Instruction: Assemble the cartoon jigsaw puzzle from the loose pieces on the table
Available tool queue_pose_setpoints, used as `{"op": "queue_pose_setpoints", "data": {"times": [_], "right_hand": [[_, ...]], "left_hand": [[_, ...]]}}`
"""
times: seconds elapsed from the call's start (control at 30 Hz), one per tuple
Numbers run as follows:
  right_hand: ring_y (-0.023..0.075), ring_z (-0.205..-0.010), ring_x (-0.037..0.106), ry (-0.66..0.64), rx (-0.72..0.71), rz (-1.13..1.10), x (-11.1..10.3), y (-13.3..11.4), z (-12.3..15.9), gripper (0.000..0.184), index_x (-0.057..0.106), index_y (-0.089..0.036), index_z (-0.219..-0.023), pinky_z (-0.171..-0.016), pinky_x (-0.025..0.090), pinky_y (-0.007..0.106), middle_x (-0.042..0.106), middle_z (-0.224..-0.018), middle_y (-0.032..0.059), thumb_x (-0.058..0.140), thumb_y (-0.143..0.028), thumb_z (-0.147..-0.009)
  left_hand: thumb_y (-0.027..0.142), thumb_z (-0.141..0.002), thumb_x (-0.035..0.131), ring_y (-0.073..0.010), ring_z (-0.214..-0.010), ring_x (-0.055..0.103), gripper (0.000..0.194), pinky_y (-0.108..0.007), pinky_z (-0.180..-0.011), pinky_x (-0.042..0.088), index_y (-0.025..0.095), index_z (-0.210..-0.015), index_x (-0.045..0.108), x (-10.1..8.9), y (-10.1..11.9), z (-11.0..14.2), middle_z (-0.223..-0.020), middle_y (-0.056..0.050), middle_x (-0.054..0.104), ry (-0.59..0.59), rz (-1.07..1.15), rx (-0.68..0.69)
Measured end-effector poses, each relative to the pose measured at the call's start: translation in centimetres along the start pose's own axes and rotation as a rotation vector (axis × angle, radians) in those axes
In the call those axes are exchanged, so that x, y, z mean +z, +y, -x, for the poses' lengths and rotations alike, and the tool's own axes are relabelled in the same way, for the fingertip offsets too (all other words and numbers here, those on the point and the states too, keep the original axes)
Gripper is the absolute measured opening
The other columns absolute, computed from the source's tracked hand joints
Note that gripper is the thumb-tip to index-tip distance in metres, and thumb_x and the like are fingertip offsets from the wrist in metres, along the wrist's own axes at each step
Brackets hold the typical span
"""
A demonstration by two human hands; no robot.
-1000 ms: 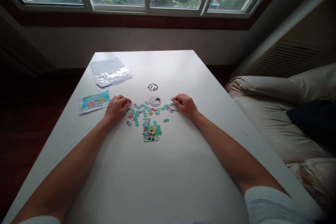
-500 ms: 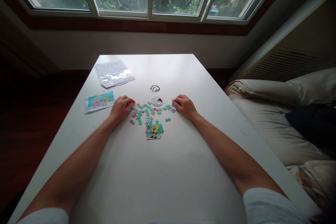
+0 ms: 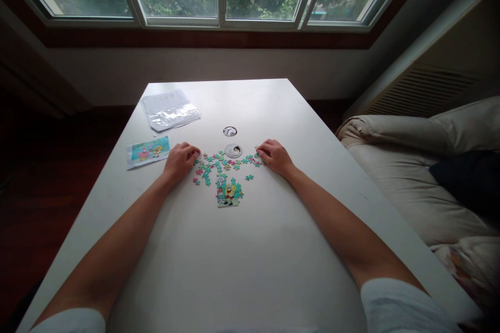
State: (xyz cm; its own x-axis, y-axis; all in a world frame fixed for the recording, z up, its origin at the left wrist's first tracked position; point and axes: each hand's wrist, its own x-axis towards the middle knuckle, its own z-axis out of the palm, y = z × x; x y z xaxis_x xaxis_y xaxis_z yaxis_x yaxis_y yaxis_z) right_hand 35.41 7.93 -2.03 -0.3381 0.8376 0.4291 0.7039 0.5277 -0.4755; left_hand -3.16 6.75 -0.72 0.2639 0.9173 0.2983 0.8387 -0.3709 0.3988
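Observation:
A partly joined jigsaw puzzle [image 3: 228, 192] with a yellow cartoon figure lies flat on the white table [image 3: 250, 260]. Beyond it spread many loose puzzle pieces [image 3: 213, 161], mostly teal with some pink. My left hand [image 3: 182, 161] rests at the left end of these pieces, fingers curled together; whatever is in them is hidden. At the right end, my right hand [image 3: 274, 157] has thumb and fingers pinched at a small pale puzzle piece [image 3: 257, 148]. One small teal cluster [image 3: 249, 177] sits apart, right of the joined part.
A picture card [image 3: 148, 152] with the cartoon figures lies left of my left hand. Behind it is a clear plastic bag [image 3: 171, 109] with papers. Two round fittings [image 3: 233, 150] are set in the tabletop. A sofa [image 3: 390, 182] stands along the right; a window is ahead.
The view has shifted slightly. My left hand has moved little, if at all, against the pieces. My right hand stays at the right end, and the joined puzzle looks the same.

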Motion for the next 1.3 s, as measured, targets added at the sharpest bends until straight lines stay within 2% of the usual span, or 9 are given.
{"op": "queue_pose_setpoints", "data": {"times": [0.13,0.3,0.37,0.6,0.83,1.0,1.17,1.3], "right_hand": [[0.0235,-0.095,0.057,0.002,-0.074,0.066,0.4,-1.1,0.2,0.018,0.073,-0.021,-0.091,-0.09,0.045,0.038,0.068,-0.095,0.0082,0.056,-0.026,-0.096],[0.0227,-0.095,0.056,-0.103,-0.263,0.075,1.6,-4.6,-0.1,0.019,0.071,-0.021,-0.095,-0.089,0.042,0.038,0.069,-0.101,0.0086,0.053,-0.026,-0.099],[0.0226,-0.096,0.056,-0.115,-0.291,0.057,2.2,-5.9,-0.6,0.019,0.071,-0.021,-0.095,-0.089,0.042,0.037,0.069,-0.101,0.0085,0.054,-0.027,-0.099],[0.0225,-0.095,0.055,-0.161,-0.263,0.032,4.7,-7.9,-3.9,0.014,0.073,-0.021,-0.098,-0.088,0.041,0.036,0.069,-0.102,0.0082,0.06,-0.026,-0.096],[0.0219,-0.095,0.055,-0.187,-0.119,0.096,6.9,-9.2,-5.3,0.015,0.075,-0.021,-0.099,-0.087,0.042,0.035,0.066,-0.097,0.0078,0.061,-0.026,-0.096],[0.0217,-0.099,0.056,-0.182,-0.073,0.092,6.9,-9.4,-4.8,0.016,0.074,-0.022,-0.1,-0.089,0.043,0.034,0.065,-0.098,0.0073,0.059,-0.026,-0.097],[0.0228,-0.103,0.054,-0.228,-0.073,0.129,6.4,-10.0,-4.5,0.018,0.072,-0.022,-0.107,-0.091,0.042,0.035,0.064,-0.103,0.0078,0.066,-0.031,-0.093],[0.0228,-0.101,0.053,-0.243,-0.072,0.165,6.3,-10.7,-4.6,0.018,0.073,-0.022,-0.107,-0.089,0.042,0.034,0.063,-0.102,0.0076,0.063,-0.03,-0.094]], "left_hand": [[0.032,-0.095,0.05,-0.0248,-0.095,0.057,0.026,-0.039,-0.088,0.045,0.026,-0.1,0.075,0.1,-0.1,0.0,-0.098,-0.006,0.066,0.006,0.003,0.001],[0.031,-0.095,0.051,-0.025,-0.096,0.058,0.025,-0.04,-0.089,0.045,0.026,-0.099,0.075,0.0,0.0,0.0,-0.099,-0.006,0.066,0.006,0.011,-0.001],[0.031,-0.095,0.051,-0.025,-0.097,0.058,0.025,-0.04,-0.09,0.045,0.026,-0.099,0.076,0.0,0.0,0.0,-0.1,-0.006,0.066,0.005,0.012,-0.002],[0.032,-0.095,0.051,-0.0252,-0.097,0.057,0.025,-0.041,-0.09,0.045,0.025,-0.1,0.075,0.1,-0.2,-0.1,-0.1,-0.006,0.067,0.001,0.013,0.005],[0.031,-0.095,0.052,-0.0252,-0.098,0.057,0.025,-0.04,-0.09,0.045,0.026,-0.1,0.075,0.2,-0.2,-0.1,-0.099,-0.006,0.066,0.008,0.011,0.009],[0.03,-0.095,0.053,-0.0254,-0.098,0.057,0.023,-0.04,-0.091,0.045,0.026,-0.1,0.076,0.2,-0.2,-0.1,-0.099,-0.006,0.066,0.006,0.013,0.009],[0.029,-0.094,0.054,-0.0254,-0.098,0.057,0.023,-0.04,-0.091,0.045,0.026,-0.1,0.076,0.2,0.0,-0.1,-0.1,-0.006,0.067,0.002,0.014,0.008],[0.03,-0.095,0.053,-0.0251,-0.097,0.057,0.024,-0.04,-0.091,0.045,0.026,-0.1,0.076,0.2,-0.1,-0.1,-0.1,-0.006,0.066,0.001,0.011,0.009]]}}
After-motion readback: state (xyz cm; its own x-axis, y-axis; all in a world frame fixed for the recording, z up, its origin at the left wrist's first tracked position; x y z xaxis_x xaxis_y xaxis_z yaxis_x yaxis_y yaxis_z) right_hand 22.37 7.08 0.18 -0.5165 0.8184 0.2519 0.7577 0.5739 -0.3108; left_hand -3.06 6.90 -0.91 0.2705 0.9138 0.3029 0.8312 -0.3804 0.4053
